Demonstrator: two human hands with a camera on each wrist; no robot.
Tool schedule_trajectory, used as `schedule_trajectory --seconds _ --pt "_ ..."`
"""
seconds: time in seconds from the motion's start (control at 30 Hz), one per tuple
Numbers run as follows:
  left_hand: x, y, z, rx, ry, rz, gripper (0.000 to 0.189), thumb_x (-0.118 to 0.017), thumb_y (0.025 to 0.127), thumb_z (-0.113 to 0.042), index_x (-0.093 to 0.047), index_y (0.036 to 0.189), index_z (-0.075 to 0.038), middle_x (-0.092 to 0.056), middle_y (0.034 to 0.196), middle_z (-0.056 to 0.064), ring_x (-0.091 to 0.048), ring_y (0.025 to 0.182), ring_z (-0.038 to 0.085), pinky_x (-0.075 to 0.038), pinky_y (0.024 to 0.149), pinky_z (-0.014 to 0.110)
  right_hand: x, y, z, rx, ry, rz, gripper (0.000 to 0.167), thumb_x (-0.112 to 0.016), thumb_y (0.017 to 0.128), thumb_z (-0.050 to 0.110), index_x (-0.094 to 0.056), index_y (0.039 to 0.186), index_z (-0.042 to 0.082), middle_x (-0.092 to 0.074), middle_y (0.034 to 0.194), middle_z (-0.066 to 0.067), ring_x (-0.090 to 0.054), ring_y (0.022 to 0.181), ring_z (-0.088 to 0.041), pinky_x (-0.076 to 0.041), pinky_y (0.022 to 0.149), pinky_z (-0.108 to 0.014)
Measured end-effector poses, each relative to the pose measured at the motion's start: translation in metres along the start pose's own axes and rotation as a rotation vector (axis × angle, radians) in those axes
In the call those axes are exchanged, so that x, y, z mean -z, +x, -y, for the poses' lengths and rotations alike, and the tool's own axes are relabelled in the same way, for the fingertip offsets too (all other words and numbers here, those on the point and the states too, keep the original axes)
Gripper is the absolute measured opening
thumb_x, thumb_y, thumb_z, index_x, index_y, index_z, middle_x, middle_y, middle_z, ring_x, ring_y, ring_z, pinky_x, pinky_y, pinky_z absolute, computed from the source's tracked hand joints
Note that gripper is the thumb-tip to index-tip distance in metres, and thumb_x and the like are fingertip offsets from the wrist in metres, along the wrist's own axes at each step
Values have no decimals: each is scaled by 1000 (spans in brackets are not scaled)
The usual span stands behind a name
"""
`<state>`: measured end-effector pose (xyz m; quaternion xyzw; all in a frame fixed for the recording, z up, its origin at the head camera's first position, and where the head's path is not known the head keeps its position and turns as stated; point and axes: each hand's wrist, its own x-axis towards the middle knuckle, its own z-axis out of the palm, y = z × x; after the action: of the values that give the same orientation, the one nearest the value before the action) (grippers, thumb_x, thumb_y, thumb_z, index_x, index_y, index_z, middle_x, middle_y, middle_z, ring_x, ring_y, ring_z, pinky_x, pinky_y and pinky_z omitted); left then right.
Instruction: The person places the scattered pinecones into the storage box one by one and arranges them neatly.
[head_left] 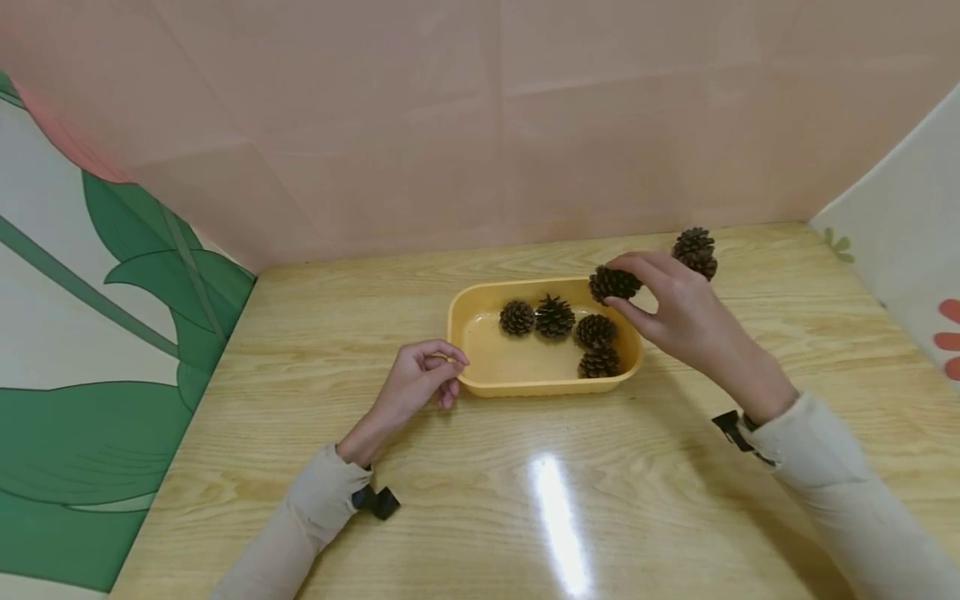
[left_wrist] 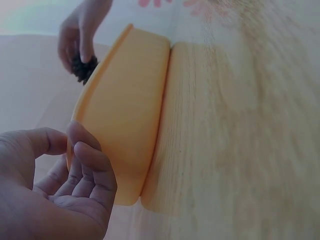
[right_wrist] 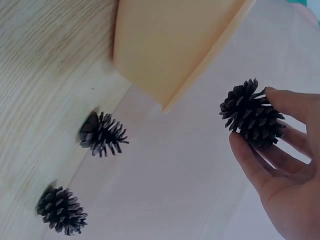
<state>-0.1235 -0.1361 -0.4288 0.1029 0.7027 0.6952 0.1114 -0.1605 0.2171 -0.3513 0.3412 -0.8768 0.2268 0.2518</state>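
My right hand (head_left: 686,312) holds a pine cone (head_left: 615,284) between thumb and fingers, over the right back part of a yellow plastic tub (head_left: 517,390). In the right wrist view that pine cone (right_wrist: 252,114) hangs at the fingertips, above the level of the tub's rim. My left hand (head_left: 420,375) pinches the rim at the tub's near left corner; the left wrist view shows thumb and forefinger on either side of the rim (left_wrist: 75,117). Several pine cones lie inside the tub, among them one at the left (head_left: 517,318) and one in the front right corner (head_left: 599,363).
Two more pine cones lie on the wooden table (head_left: 337,333) behind my right hand, one farther back (head_left: 693,241) and one just in front (head_left: 702,265). A pink wall covering (head_left: 375,150) rises at the table's back edge, with patterned panels at the left and right.
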Motion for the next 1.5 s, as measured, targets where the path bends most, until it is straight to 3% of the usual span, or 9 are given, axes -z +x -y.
schedule_trajectory --seconds 0.57,1.1,1.5 --pt "-1 0 0 1 4 -4 19 -60 94 1 -62 104 17 -63 61 9 -55 45 13 -46 42 23 2 -2 19 43 -11 4 48 -83 79 6 -63 122 -3 -65 116 -20 -62 107 -36 -56 86 -51" --pt "0 0 0 -5 0 -2 19 -60 94 1 -62 104 17 -63 60 7 -55 45 13 -46 42 23 2 -5 34 141 13 -8 52 -83 77 3 -63 124 -4 -64 117 -22 -63 106 -37 -56 84 -50" --pt "0 -1 -2 18 2 -8 19 -61 94 0 -62 104 17 -64 60 7 -56 46 13 -47 43 24 -3 -9 40 104 6 55 51 -84 77 7 -64 123 -2 -64 116 -21 -64 102 -35 -58 81 -47"
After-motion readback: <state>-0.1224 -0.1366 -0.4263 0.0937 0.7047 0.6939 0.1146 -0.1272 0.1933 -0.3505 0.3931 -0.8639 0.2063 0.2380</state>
